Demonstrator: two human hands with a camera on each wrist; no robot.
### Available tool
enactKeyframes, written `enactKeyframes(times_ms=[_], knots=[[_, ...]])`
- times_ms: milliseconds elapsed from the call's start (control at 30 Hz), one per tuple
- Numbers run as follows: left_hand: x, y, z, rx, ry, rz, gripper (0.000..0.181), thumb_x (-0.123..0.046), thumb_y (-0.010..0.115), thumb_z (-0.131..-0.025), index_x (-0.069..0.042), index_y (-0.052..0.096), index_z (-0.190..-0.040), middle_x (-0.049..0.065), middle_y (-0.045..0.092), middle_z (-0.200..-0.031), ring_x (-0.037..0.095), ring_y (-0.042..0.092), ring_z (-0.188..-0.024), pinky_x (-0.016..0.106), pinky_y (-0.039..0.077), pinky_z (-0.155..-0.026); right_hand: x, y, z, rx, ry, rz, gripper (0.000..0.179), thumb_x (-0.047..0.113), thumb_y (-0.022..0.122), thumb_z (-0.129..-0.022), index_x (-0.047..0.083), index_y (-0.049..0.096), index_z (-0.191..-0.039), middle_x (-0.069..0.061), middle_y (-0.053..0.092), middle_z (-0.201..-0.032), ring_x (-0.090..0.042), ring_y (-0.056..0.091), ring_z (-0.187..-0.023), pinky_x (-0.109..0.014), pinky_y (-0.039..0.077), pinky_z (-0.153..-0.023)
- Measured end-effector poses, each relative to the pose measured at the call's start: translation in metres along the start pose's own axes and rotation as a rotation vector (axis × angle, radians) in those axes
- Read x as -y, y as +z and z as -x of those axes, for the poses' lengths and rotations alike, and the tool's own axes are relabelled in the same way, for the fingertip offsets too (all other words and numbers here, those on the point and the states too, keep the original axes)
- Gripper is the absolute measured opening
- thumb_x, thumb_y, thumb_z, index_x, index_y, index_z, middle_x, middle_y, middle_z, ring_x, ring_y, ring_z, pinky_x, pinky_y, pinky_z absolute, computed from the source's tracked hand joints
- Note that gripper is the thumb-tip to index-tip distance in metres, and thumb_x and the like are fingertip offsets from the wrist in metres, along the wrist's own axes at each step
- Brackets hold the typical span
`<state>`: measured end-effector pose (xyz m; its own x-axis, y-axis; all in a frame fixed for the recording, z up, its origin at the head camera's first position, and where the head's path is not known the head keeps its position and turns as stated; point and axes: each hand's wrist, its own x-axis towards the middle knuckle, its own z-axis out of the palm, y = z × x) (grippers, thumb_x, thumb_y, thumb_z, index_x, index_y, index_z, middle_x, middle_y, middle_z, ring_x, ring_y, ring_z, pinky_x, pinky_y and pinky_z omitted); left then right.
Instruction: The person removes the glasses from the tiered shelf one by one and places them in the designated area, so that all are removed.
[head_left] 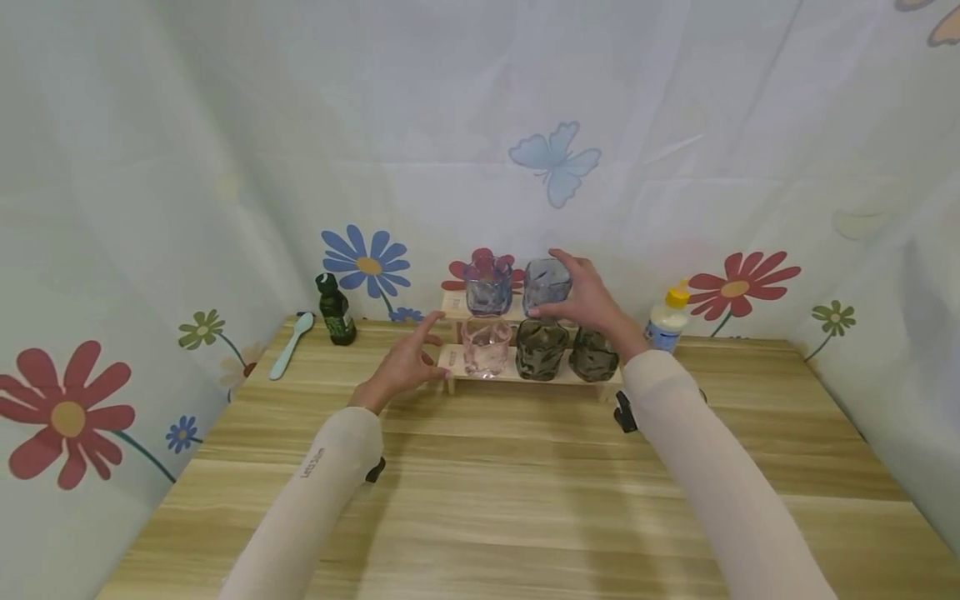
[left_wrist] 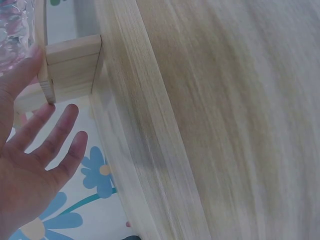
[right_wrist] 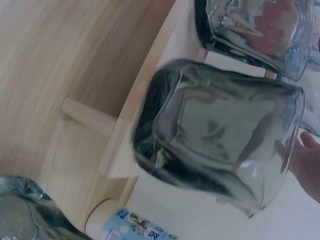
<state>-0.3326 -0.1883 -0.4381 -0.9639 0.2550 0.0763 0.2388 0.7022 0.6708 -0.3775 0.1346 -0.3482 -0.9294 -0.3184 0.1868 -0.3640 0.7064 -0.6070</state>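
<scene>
On the upper tier of a small two-tier wooden rack, my right hand grips a blue-grey glass, thumb in front and index finger up by the rim. In the right wrist view only part of this hand shows, behind a dark grey glass. My left hand is at the rack's left end, its fingers spread. In the left wrist view its thumb and index fingertip lie right at the end of the shelf board. A pink glass stands nearest to it on the lower tier.
A bluish glass shares the upper tier; dark grey glasses stand below. Another glass shows low in the right wrist view. A yellow-capped bottle is right, a green bottle and pale spoon left. A flowered curtain hangs behind.
</scene>
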Motion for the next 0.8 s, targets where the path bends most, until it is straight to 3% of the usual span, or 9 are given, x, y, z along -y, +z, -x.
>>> enactKeyframes(times_ms=[500, 800], knots=[[-0.002, 0.001, 0.002, -0.002, 0.003, 0.005, 0.104, -0.017, 0.085, -0.080, -0.032, 0.018, -0.158, 0.018, 0.061, -0.137, 0.030, 0.070, -0.094, 0.043, 0.057, -0.079, 0.006, 0.011, -0.009, -0.016, 0.031, -0.013, 0.094, 0.033, 0.084, -0.082, 0.021, 0.030, -0.158, -0.026, 0.020, -0.159, -0.046, 0.029, -0.145, -0.062, 0.035, -0.111], [-0.002, 0.000, 0.002, -0.006, 0.006, -0.001, 0.105, -0.018, 0.085, -0.080, -0.031, 0.018, -0.159, 0.018, 0.060, -0.137, 0.029, 0.070, -0.093, 0.043, 0.057, -0.079, 0.007, 0.014, -0.012, -0.025, 0.045, 0.003, 0.091, 0.030, 0.083, -0.082, 0.021, 0.032, -0.157, -0.027, 0.030, -0.151, -0.045, 0.040, -0.134, -0.060, 0.040, -0.107]])
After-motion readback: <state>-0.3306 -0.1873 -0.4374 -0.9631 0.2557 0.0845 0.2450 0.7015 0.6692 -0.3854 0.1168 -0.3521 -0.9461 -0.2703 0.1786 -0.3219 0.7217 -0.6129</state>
